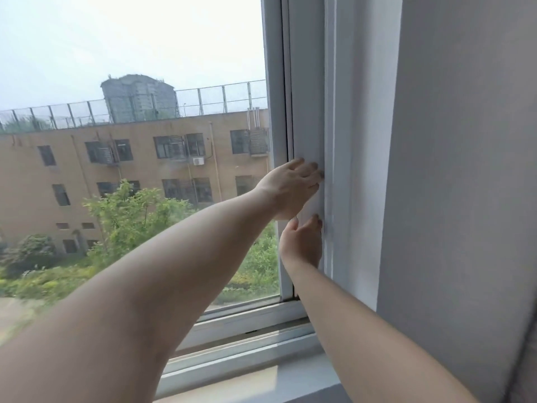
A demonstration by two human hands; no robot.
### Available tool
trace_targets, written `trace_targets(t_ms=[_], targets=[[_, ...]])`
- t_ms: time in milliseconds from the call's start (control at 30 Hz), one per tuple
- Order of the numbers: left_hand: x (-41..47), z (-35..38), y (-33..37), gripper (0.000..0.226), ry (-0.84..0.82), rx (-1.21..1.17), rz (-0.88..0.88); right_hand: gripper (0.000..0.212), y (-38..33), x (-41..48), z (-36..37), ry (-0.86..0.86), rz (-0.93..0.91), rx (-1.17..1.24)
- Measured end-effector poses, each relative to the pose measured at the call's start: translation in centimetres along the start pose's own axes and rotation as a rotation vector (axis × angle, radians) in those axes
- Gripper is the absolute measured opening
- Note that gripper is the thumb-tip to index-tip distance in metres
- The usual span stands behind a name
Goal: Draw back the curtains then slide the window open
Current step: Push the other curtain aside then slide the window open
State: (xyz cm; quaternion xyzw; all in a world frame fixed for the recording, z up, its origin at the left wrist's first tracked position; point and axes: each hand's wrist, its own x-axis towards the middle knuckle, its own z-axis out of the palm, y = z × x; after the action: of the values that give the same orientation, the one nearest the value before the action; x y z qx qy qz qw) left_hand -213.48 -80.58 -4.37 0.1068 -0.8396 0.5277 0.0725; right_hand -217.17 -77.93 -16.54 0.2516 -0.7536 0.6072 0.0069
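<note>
The white sliding window sash (306, 82) stands at the right of the pane, its upright edge against the outer frame (329, 112). My left hand (290, 186) reaches across and lies on that upright, fingertips hooked over its right edge. Just below it, my right hand (302, 242) has its fingers curled on the same upright. The grey curtain (465, 170) hangs bunched at the right, clear of the glass (130, 112).
The white bottom track (247, 324) and window sill (261, 382) run below my arms. Outside are a tan building and green trees. A dark fabric fold shows at the bottom right corner.
</note>
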Motion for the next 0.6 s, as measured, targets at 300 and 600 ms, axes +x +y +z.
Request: trace_targets(t_ms=[300,600], targets=[[1.4,0.3,1.6,0.063,-0.043,0.037,-0.064,0.07,1.8,1.1,-0.1,-0.041,0.065,-0.03],[0.3,-1.1,2.2,0.06,-0.014,-0.011,-0.111,0.07,0.8,-0.5,-0.9,0.068,0.138,0.094]])
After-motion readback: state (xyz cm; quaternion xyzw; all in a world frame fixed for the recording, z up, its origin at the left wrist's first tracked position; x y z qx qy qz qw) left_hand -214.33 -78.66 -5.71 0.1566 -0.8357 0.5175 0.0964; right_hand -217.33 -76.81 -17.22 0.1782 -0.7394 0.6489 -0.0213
